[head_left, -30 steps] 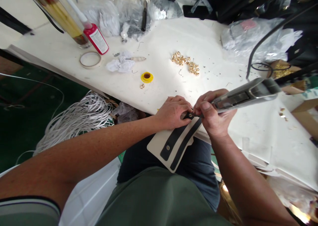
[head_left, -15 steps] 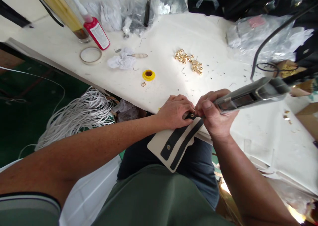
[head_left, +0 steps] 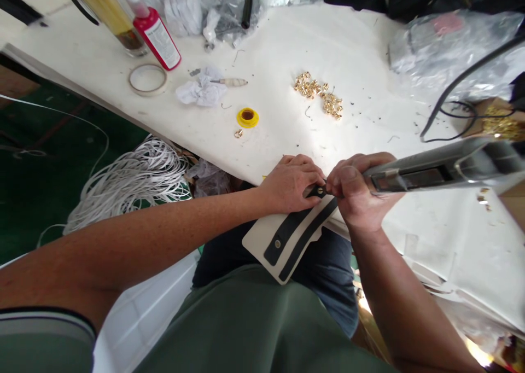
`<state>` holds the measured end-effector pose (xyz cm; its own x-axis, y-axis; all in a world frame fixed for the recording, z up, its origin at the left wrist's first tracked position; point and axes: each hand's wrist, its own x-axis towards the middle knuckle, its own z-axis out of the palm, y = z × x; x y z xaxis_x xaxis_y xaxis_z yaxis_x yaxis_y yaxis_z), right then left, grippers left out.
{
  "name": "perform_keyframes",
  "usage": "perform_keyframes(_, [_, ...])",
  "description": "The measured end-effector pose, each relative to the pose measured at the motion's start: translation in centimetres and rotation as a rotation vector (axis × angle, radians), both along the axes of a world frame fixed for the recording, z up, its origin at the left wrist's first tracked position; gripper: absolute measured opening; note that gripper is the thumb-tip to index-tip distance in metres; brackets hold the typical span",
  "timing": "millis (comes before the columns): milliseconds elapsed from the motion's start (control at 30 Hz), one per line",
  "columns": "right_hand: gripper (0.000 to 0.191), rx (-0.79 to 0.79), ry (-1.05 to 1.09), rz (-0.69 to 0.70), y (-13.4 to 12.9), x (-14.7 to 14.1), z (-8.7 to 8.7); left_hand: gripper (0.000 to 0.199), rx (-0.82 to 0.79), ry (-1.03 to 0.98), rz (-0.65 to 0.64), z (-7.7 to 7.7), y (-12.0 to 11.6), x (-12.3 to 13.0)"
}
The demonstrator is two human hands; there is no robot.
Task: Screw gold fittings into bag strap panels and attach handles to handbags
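Note:
My right hand (head_left: 361,190) is closed around a grey corded power tool, seemingly an electric screwdriver (head_left: 443,168), slanting up to the right. Its tip is hidden by my fingers, close to a small gold stud (head_left: 320,191) on a dark strap (head_left: 287,228). The strap lies on a beige panel (head_left: 262,240) that hangs past the table edge over my lap. My left hand (head_left: 289,184) presses the panel's upper end, thumb and forefinger gripping the strap around the stud. A second round metal stud (head_left: 278,244) sits at the strap's lower end, near another dark strip (head_left: 301,247).
Gold fittings (head_left: 320,95) lie in a pile on the white table (head_left: 262,61). Nearby are a yellow ring-shaped piece (head_left: 247,117), a tape roll (head_left: 147,80), a red bottle (head_left: 158,39) and an awl-like tool (head_left: 232,82). A black cable (head_left: 451,80) curves at the right.
The power tool's rear end has swung right and slightly lower, and my right hand has shifted slightly right. The view has moved a little; my left hand keeps its hold.

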<state>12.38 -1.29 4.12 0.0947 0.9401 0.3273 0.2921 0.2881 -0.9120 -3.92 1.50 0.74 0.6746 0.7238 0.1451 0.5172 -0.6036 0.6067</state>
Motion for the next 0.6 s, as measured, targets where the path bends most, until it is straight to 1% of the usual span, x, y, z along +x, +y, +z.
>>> perform_keyframes(100, [0.033, 0.059, 0.148, -0.098, 0.1, -0.2, -0.3, 0.022, 0.014, -0.002, -0.004, 0.1, 0.0, 0.0])
perform_keyframes(200, [0.041, 0.069, 0.236, -0.082, 0.5, -0.4, -0.6, 0.026, 0.031, -0.002, 0.007, 0.1, -0.2, 0.0])
perform_keyframes(267, [0.047, 0.038, 0.249, -0.045, 0.8, -0.4, -0.7, 0.029, 0.044, 0.009, 0.022, 0.1, -0.2, 0.0])
perform_keyframes(333, [0.052, 0.000, 0.256, 0.003, 1.2, -0.4, -0.2, 0.030, 0.056, 0.021, 0.027, 0.0, -0.2, 0.0])
perform_keyframes(400, [0.055, -0.015, 0.261, 0.029, 1.3, -0.2, 0.8, 0.028, 0.061, 0.021, 0.022, -0.1, -0.1, 0.0])
perform_keyframes(433, [0.055, -0.016, 0.256, 0.015, 1.3, 0.0, 1.5, 0.027, 0.060, 0.014, 0.016, -0.1, -0.1, 0.0])
perform_keyframes(500, [0.053, -0.033, 0.190, -0.073, 1.2, 1.0, 3.1, 0.026, 0.053, -0.005, 0.008, -0.2, 0.0, -0.1])
perform_keyframes(533, [0.053, -0.055, 0.119, -0.130, 1.1, 1.8, 3.7, 0.026, 0.046, -0.011, 0.008, -0.2, 0.0, -0.1])
perform_keyframes(600, [0.054, -0.132, -0.117, -0.224, 0.9, 4.0, 4.3, 0.026, 0.041, -0.012, 0.015, -0.1, -0.1, -0.1])
